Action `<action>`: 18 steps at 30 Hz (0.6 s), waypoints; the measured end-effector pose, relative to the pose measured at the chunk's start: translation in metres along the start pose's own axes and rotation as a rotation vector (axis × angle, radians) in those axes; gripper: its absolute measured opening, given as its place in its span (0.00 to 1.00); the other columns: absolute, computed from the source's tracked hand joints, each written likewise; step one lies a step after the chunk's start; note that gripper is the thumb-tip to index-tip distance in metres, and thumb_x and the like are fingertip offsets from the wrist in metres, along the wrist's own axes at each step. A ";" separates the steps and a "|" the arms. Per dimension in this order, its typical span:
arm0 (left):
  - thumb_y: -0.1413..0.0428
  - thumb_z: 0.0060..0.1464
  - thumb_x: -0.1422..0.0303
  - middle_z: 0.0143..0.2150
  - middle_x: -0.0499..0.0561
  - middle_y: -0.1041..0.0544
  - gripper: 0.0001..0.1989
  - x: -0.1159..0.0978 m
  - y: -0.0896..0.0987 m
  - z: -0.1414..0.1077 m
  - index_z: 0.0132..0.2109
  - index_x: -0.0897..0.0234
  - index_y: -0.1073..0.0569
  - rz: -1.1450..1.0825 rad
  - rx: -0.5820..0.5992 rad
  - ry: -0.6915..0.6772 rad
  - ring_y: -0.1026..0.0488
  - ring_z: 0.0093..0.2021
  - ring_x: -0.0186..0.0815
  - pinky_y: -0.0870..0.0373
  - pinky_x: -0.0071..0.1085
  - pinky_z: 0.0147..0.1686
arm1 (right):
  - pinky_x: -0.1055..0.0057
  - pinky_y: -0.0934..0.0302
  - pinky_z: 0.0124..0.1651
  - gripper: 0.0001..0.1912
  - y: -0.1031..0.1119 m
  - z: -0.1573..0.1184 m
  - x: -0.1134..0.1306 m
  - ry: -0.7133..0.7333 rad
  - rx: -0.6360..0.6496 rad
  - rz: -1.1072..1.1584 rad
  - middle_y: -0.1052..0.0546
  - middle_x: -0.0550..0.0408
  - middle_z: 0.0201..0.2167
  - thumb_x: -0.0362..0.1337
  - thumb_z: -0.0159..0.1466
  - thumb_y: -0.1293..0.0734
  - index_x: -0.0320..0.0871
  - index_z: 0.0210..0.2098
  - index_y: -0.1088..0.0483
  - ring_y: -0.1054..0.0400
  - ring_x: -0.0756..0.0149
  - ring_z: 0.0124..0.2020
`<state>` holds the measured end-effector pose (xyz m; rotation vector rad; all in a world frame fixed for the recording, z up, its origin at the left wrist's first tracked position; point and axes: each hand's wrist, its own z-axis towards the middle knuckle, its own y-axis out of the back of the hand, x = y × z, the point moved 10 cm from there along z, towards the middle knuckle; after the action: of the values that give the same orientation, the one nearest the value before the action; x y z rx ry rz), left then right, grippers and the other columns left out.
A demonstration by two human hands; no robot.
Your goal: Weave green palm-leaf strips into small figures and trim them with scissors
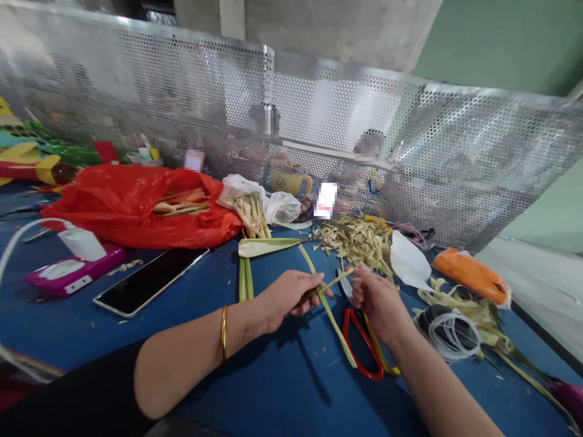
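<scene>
My left hand (294, 294) is closed around pale green leaf strips (336, 334), thumb on top where they cross. One strip slants down to the right and another points up and away from the fingers. With fingertips pinched, my right hand (378, 300) grips the end of a short strip leading to the crossing. Partly behind that hand lie red-handled scissors (347, 331) on the blue table, blades pointing away. A wide pale leaf piece (268, 246) lies beyond my left hand, with green stalk pieces (246, 280) beside it.
A red plastic bag (109, 203) of husks, a phone (152, 282) and a purple power strip (75, 273) lie left. A pile of leaf scraps (359, 240), an orange packet (471, 276) and a clear-cord coil (453, 334) lie right. A perforated metal screen (328, 103) stands behind.
</scene>
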<state>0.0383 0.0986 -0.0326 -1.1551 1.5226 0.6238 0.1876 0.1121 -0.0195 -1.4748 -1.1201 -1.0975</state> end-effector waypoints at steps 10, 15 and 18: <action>0.38 0.43 0.59 0.18 0.42 0.34 0.14 0.006 -0.013 -0.003 0.25 0.66 0.29 0.090 0.087 -0.007 0.42 0.15 0.22 0.51 0.23 0.16 | 0.77 0.48 0.21 0.18 -0.033 -0.016 -0.022 -0.074 0.111 0.102 0.33 0.61 0.15 0.46 0.45 0.24 0.38 0.23 0.28 0.44 0.78 0.15; 0.38 0.42 0.60 0.19 0.45 0.30 0.13 0.012 -0.009 -0.003 0.26 0.67 0.28 0.067 0.036 0.053 0.37 0.16 0.25 0.46 0.23 0.17 | 0.75 0.44 0.24 0.21 -0.027 -0.011 -0.005 0.060 0.128 -0.109 0.30 0.59 0.17 0.52 0.49 0.27 0.39 0.26 0.27 0.39 0.74 0.18; 0.38 0.44 0.58 0.23 0.48 0.27 0.16 0.014 -0.002 0.001 0.31 0.70 0.26 -0.034 -0.005 0.066 0.33 0.19 0.27 0.42 0.23 0.19 | 0.71 0.41 0.28 0.23 -0.011 -0.010 0.022 0.254 0.036 -0.383 0.28 0.55 0.21 0.56 0.57 0.35 0.40 0.29 0.27 0.35 0.68 0.22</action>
<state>0.0408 0.0938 -0.0453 -1.2137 1.5549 0.5719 0.1792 0.1064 0.0048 -1.0784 -1.2604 -1.4739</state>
